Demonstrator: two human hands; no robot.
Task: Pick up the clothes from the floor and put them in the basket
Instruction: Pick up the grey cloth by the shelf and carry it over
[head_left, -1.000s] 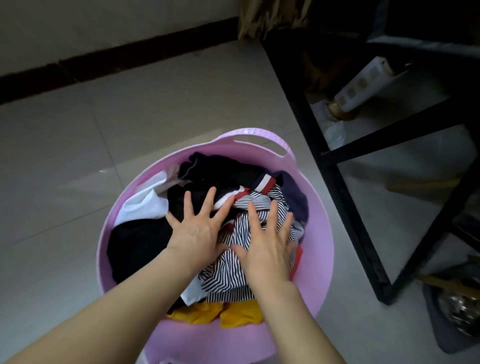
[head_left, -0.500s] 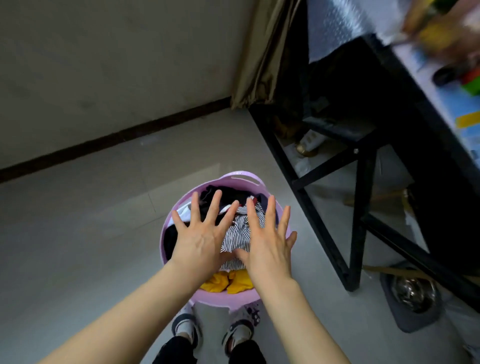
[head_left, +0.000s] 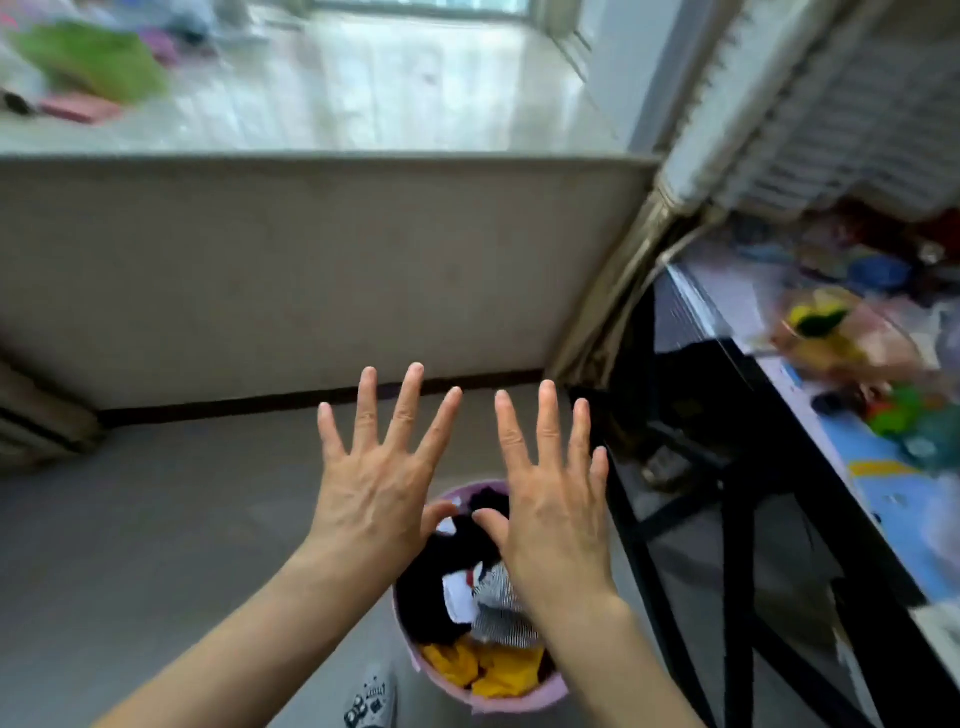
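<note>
A pink basket (head_left: 524, 701) stands on the floor far below me, filled with clothes: black fabric (head_left: 431, 597), a black-and-white striped garment (head_left: 501, 613) and something yellow (head_left: 488, 670) at the near side. My left hand (head_left: 379, 483) and my right hand (head_left: 545, 499) are held out flat in front of me, high above the basket, palms down, fingers spread wide. Neither holds anything. They cover the basket's middle and far rim.
A black-framed table (head_left: 737, 499) stands close on the right, its top (head_left: 883, 483) cluttered with colourful things. A low wall with a dark skirting (head_left: 260, 402) runs across ahead, a curtain (head_left: 613, 322) hangs in the corner. My shoe (head_left: 371, 699) shows by the basket on the grey floor.
My view has risen and tilted up, so the basket looks smaller and further below. Both hands lifted off the clothes and stay spread and empty.
</note>
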